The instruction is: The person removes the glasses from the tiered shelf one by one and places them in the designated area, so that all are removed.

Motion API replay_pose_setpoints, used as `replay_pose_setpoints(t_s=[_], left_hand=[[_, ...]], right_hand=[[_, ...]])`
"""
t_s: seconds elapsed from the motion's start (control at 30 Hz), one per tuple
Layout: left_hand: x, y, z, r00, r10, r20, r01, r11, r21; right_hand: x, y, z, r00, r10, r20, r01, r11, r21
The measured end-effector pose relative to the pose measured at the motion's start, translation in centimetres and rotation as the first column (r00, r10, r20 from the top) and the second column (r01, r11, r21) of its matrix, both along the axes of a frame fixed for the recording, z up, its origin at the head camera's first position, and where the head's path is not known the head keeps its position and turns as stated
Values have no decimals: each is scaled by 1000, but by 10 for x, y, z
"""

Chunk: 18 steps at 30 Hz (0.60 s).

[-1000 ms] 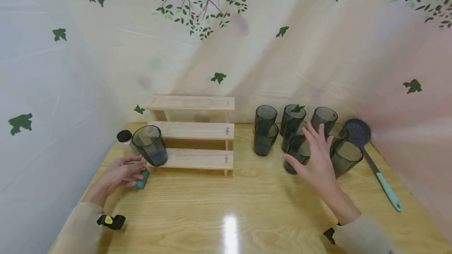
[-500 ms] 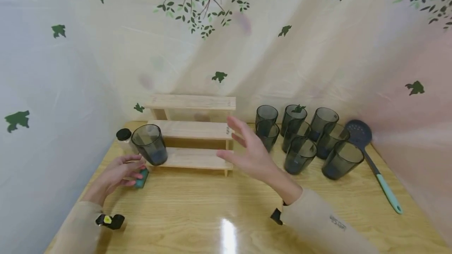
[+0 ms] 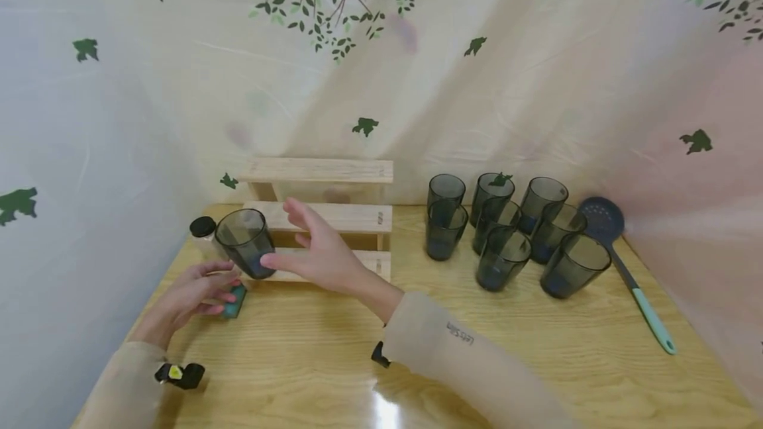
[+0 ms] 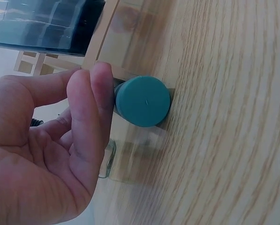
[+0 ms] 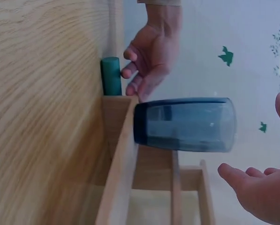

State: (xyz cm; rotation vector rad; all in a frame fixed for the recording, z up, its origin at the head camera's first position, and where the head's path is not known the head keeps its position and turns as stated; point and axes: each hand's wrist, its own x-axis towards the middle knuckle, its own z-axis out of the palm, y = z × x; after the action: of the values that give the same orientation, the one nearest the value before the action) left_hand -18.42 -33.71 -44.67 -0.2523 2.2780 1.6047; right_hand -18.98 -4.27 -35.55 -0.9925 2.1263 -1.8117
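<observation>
A dark tinted glass (image 3: 243, 237) stands upright at the left end of the lowest board of a three-step wooden rack (image 3: 324, 169). My right hand (image 3: 328, 258) is beside that glass, thumb and fingers spread wide. In the right wrist view a gap shows between the fingers and the tumbler-shaped glass (image 5: 189, 124). Low at the rack's left end, my left hand (image 3: 187, 293) hangs with loosely bent fingers and holds nothing. Just by its fingertips stands a teal cylinder (image 4: 144, 101); whether they touch it I cannot tell.
Several more dark glasses (image 3: 502, 260) stand grouped on the table's right side. Beyond them lies a skimmer (image 3: 652, 320) with a mint handle. A black-lidded jar (image 3: 203, 227) is behind the left hand. Printed cloth (image 3: 417, 104) walls the back and sides.
My right hand has travelled left from the grouped glasses, past the rack's right end, to the glass on the lowest board. The left hand has stayed by the teal cylinder.
</observation>
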Motion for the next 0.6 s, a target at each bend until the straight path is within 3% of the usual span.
replay_pose_setpoints(t_s=[0.3, 0.47, 0.6], left_hand=[[2, -1, 1, 1000, 13, 4, -13, 1000, 3], [1, -2, 1, 1000, 21, 1, -21, 1000, 4], [1, -2, 1, 1000, 22, 4, -22, 1000, 3]], right_hand=[[-20, -49, -34, 998, -50, 23, 51, 998, -22], [-22, -63, -44, 998, -51, 31, 52, 997, -49], [-24, -70, -49, 997, -72, -14, 71, 996, -56]])
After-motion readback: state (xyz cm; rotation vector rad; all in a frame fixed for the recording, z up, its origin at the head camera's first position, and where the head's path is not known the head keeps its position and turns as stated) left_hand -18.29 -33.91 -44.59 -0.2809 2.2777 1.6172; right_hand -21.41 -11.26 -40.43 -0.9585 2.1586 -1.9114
